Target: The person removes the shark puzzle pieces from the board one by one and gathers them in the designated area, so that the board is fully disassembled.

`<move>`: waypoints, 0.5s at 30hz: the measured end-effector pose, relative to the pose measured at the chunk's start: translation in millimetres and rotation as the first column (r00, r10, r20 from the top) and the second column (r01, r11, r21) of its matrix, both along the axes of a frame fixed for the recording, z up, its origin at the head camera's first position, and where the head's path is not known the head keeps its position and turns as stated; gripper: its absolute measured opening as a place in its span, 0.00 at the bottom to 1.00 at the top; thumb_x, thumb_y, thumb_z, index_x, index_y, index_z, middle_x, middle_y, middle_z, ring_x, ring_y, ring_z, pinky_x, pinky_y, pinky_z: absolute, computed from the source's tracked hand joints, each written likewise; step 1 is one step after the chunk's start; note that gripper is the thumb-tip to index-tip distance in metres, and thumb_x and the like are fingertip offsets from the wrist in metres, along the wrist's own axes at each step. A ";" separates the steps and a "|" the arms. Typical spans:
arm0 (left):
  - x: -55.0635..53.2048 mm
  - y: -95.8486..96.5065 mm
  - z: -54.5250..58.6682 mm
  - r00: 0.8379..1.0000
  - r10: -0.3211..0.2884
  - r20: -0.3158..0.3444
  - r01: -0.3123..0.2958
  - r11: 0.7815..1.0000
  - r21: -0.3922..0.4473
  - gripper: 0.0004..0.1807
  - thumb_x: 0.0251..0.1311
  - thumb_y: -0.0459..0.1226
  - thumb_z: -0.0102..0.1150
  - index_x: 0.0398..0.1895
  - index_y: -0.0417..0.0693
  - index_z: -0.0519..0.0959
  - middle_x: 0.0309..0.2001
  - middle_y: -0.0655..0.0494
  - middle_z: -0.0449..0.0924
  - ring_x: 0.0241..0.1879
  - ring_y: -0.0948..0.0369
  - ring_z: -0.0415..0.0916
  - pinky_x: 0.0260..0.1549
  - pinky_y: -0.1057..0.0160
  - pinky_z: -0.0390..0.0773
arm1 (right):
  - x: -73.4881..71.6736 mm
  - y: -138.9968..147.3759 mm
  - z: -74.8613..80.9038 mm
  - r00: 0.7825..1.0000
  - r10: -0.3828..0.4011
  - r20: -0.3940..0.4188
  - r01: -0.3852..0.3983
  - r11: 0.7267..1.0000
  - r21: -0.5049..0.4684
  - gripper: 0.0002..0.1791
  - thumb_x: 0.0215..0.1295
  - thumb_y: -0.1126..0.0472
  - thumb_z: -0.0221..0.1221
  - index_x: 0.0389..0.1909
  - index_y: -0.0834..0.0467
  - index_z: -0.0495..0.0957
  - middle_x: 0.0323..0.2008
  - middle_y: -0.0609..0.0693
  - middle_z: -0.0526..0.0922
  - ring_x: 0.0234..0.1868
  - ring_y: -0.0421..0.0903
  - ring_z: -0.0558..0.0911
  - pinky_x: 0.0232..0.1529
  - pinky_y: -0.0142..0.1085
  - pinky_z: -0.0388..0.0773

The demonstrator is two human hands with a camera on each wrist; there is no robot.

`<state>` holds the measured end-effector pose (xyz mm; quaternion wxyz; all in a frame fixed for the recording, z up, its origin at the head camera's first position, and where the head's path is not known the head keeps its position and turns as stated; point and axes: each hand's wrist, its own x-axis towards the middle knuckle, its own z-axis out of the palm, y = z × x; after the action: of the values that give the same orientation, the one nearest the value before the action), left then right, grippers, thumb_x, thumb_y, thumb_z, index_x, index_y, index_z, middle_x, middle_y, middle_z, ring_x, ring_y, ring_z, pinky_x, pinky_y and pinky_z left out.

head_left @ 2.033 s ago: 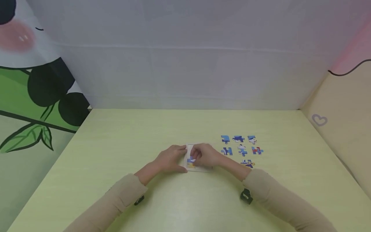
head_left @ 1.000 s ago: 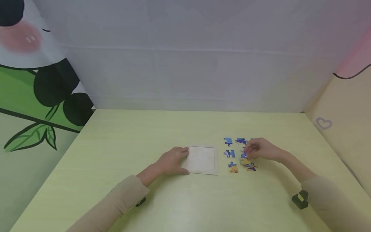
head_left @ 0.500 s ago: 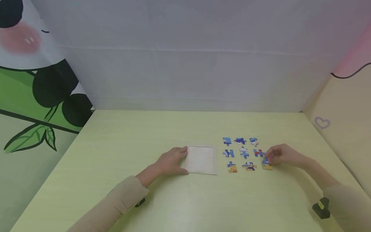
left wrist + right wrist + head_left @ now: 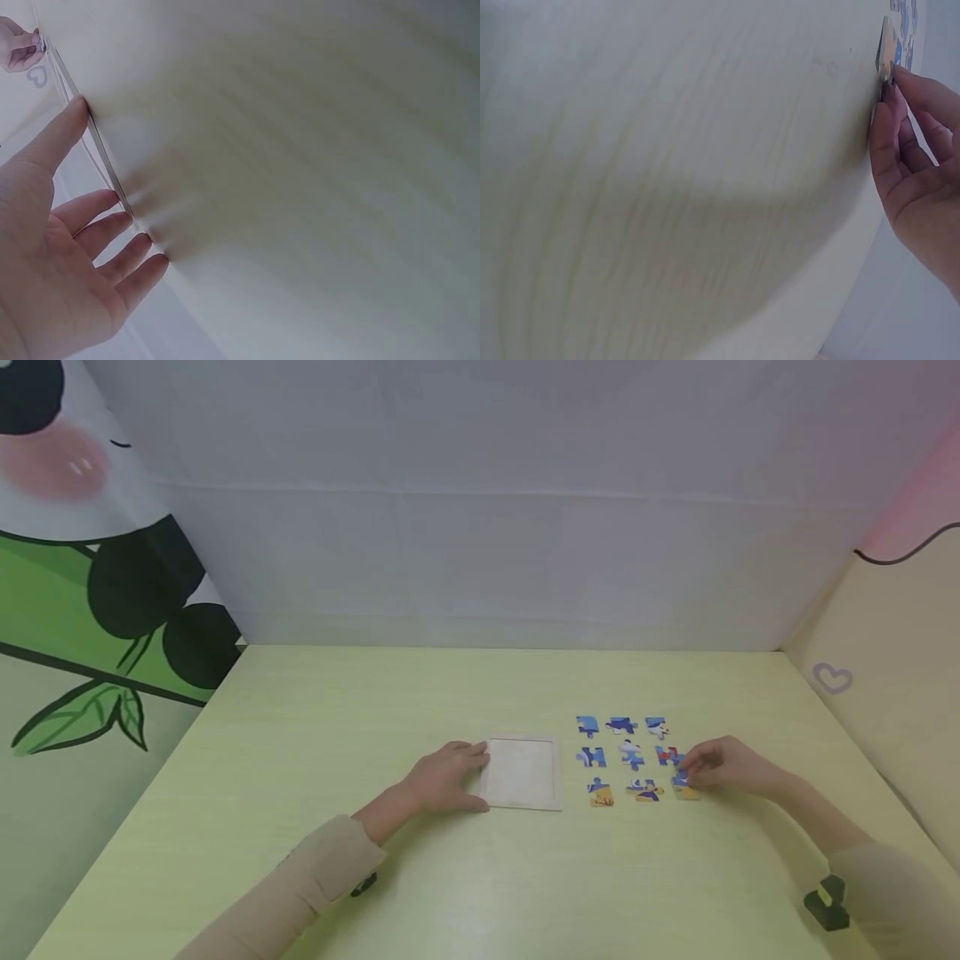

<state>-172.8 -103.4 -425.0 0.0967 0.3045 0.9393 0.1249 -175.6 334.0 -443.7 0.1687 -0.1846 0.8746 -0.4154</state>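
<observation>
In the head view my left hand (image 4: 442, 777) rests at the left edge of a pale square puzzle tray (image 4: 558, 777), its thumb and fingers spread along that edge. The left wrist view shows the same hand (image 4: 67, 247) with extended fingertips touching the tray's thin edge (image 4: 105, 154). My right hand (image 4: 727, 767) pinches a blue and yellow jigsaw piece (image 4: 684, 791) between thumb and fingers, at the lower right of the other pieces. In the right wrist view this piece (image 4: 887, 45) stands tilted at the fingertips, close over the table.
Several jigsaw pieces lie apart in rows right of the tray, among them a blue one (image 4: 587, 725), a red and blue one (image 4: 667, 756) and a yellow one (image 4: 600, 793). The pale table (image 4: 375, 693) meets a grey back wall (image 4: 510, 560).
My right hand has moved from over the tray rightward past the loose pieces, carrying the jigsaw piece, then shifted slightly back left. The left hand has stayed at the tray's edge.
</observation>
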 end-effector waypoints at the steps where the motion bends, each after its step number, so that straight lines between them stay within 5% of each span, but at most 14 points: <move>1: 0.6 0.3 0.1 1.000 0.006 0.001 -0.006 1.000 -0.011 0.39 0.46 0.52 0.65 0.61 0.42 0.68 0.65 0.50 0.61 0.63 0.51 0.58 0.53 0.50 0.69 | 0.1 -0.9 0.3 1.000 -0.004 0.008 0.004 1.000 0.008 0.14 0.51 0.65 0.63 0.37 0.70 0.78 0.31 0.52 0.83 0.30 0.36 0.78 0.32 0.27 0.75; 15: 4.1 -1.1 0.6 0.999 0.028 -0.026 -0.028 0.999 -0.028 0.38 0.46 0.52 0.65 0.59 0.41 0.69 0.65 0.49 0.62 0.63 0.51 0.59 0.55 0.50 0.68 | -1.1 -1.0 -1.9 1.000 -0.007 0.000 0.007 0.998 0.057 0.14 0.53 0.64 0.62 0.39 0.69 0.79 0.31 0.53 0.82 0.29 0.35 0.74 0.30 0.26 0.72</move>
<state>-168.6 -104.4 -424.4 0.0874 0.2914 0.9463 0.1091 -176.6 333.0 -445.6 0.1727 -0.1765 0.8867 -0.3910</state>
